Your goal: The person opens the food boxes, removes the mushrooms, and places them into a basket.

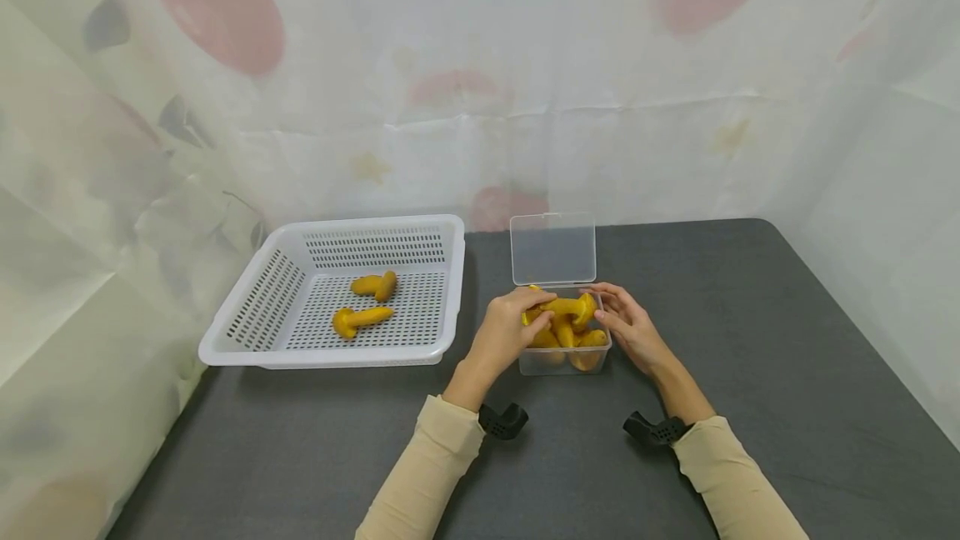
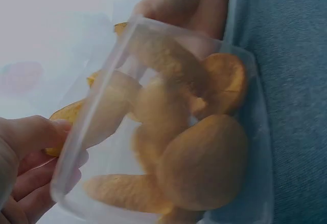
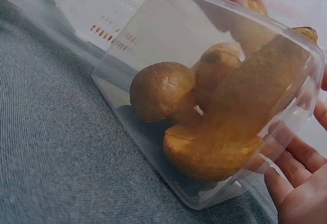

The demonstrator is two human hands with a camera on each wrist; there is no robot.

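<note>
A small clear plastic box [image 1: 561, 363] with its lid [image 1: 553, 248] tipped back holds several yellow-orange mushrooms [image 3: 212, 155]. Over the box's left rim, my left hand [image 1: 510, 325] pinches a yellow mushroom [image 2: 66, 114] between thumb and fingers. That mushroom lies across the top of the others in the head view. My right hand [image 1: 628, 330] is at the box's right side, its fingers fairly straight along the outer wall in the right wrist view. Its thumb is close to the rim and a mushroom cap.
Left of the box stands a white perforated basket [image 1: 333, 361] with two mushrooms [image 1: 362, 319] lying in it. Both are on a dark grey table [image 1: 735, 298]. Printed curtains [image 1: 615, 148] hang behind the table and along its sides.
</note>
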